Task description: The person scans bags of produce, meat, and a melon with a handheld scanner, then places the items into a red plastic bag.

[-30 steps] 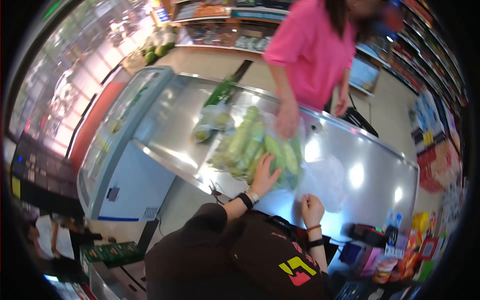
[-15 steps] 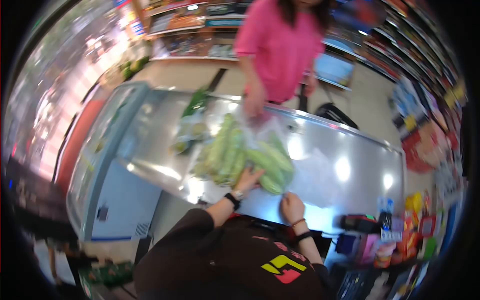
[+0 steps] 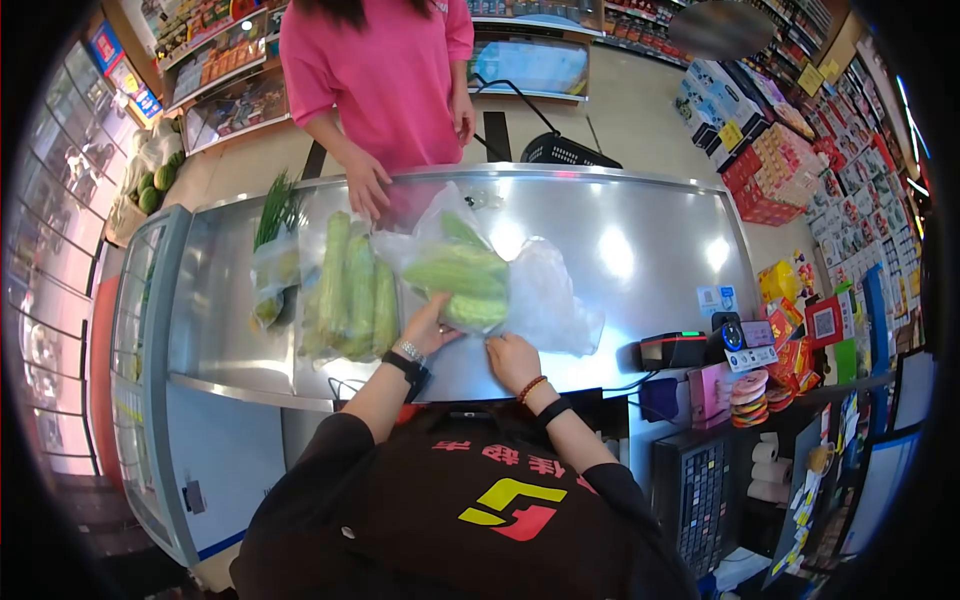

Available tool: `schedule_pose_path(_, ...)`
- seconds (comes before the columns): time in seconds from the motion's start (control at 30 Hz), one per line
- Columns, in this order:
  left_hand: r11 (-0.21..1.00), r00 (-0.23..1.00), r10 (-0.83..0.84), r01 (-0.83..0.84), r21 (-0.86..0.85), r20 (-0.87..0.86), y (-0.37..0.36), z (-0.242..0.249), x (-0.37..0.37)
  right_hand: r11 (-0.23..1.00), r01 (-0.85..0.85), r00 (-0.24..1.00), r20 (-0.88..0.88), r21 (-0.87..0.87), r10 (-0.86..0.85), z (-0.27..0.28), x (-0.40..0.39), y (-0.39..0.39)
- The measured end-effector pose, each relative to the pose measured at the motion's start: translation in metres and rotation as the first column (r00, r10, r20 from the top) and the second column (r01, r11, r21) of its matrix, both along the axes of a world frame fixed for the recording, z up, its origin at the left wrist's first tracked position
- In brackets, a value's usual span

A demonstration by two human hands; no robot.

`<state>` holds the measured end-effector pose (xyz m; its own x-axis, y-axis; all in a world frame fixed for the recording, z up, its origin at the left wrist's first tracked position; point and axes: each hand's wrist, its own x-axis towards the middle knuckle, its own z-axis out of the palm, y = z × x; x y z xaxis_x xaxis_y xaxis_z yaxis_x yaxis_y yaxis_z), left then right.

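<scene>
a clear bag of green vegetables [image 3: 458, 272] lies on the metal bench [image 3: 650, 350], just beyond your hands: straight ahead of the left, ahead and slightly left of the right. its contents run mostly side to side, across your reach. your left hand [image 3: 423, 328] is nearer, touching the bag's near edge with fingers partly curled; how firmly it grips, you cannot tell. your right hand [image 3: 513, 362] is folded into a loose fist beside the near right corner; whether it pinches any film is unclear. to its right lies a crumpled clear bag [image 3: 552, 300]. left of the vegetables, long bagged gourds [image 3: 345, 290] point away from you. another person's hand [image 3: 367, 187] hovers over the far side. your dark shirt [image 3: 400, 500] shows a yellow and red logo and upside-down pink characters. a red sign [image 3: 826, 322] bears a square code; no brand name is readable.
</scene>
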<state>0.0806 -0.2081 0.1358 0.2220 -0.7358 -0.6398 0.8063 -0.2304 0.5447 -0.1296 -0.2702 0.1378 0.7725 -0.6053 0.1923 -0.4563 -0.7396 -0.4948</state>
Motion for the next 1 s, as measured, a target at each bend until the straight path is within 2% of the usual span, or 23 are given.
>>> schedule_pose_path(0.07, 0.997, 0.99, 0.053, -0.06, -0.053, -0.128, -0.002, 0.015, -0.004, 1.0, -0.015, 0.998, -0.057, -0.008, 0.015, 0.003, -0.002, -0.001)
schedule_pose_path(0.17, 0.982, 0.979, 0.138, -0.155, -0.11, -0.148, -0.003, 0.033, -0.018, 0.997, -0.076, 0.98, -0.182, 0.016, 0.077, 0.019, -0.003, 0.001)
schedule_pose_path(0.27, 0.968, 0.964, 0.162, -0.197, -0.154, -0.213, -0.008, 0.026, -0.031, 0.991, -0.102, 0.981, -0.173, -0.082, 0.086, 0.05, -0.002, 0.004)
schedule_pose_path(0.37, 0.966, 0.974, 0.181, -0.201, -0.16, -0.134, -0.01, 0.016, -0.052, 0.99, -0.038, 0.998, -0.062, -0.138, 0.03, 0.082, 0.0, 0.004)
schedule_pose_path(0.47, 0.973, 0.987, 0.155, -0.162, -0.166, -0.05, -0.004, 0.014, -0.073, 0.988, 0.11, 0.994, 0.036, -0.109, -0.106, 0.09, -0.005, -0.007)
schedule_pose_path(0.5, 0.981, 0.996, 0.084, -0.084, -0.174, -0.009, -0.001, 0.012, -0.078, 0.99, 0.115, 0.992, 0.063, -0.087, -0.11, 0.088, -0.008, -0.011)
schedule_pose_path(0.6, 0.97, 0.997, -0.073, 0.07, -0.233, -0.005, 0.004, -0.013, -0.08, 0.997, -0.003, 1.0, 0.015, -0.078, 0.004, 0.057, -0.013, -0.01)
schedule_pose_path(0.7, 0.954, 0.969, -0.245, 0.242, -0.174, 0.004, 0.007, -0.022, -0.072, 0.997, -0.076, 0.994, -0.075, -0.007, 0.075, 0.03, -0.017, -0.001)
schedule_pose_path(0.8, 0.907, 0.89, -0.42, 0.417, 0.054, 0.18, 0.015, 0.006, -0.066, 0.992, -0.125, 0.989, -0.087, -0.027, 0.122, 0.019, -0.022, 0.001)
schedule_pose_path(0.9, 0.754, 0.675, -0.653, 0.624, 0.206, 0.344, 0.02, 0.012, -0.038, 0.995, -0.076, 0.995, -0.055, 0.058, 0.079, 0.034, -0.021, 0.006)
schedule_pose_path(0.93, 0.785, 0.616, -0.591, 0.588, 0.195, 0.52, 0.021, 0.013, -0.03, 0.995, -0.07, 0.996, -0.047, 0.071, 0.073, 0.033, -0.022, 0.005)
schedule_pose_path(1.0, 0.838, 0.424, -0.41, 0.525, 0.15, 0.808, 0.019, 0.014, -0.015, 0.994, -0.055, 0.998, -0.031, 0.096, 0.058, 0.03, -0.025, 0.004)
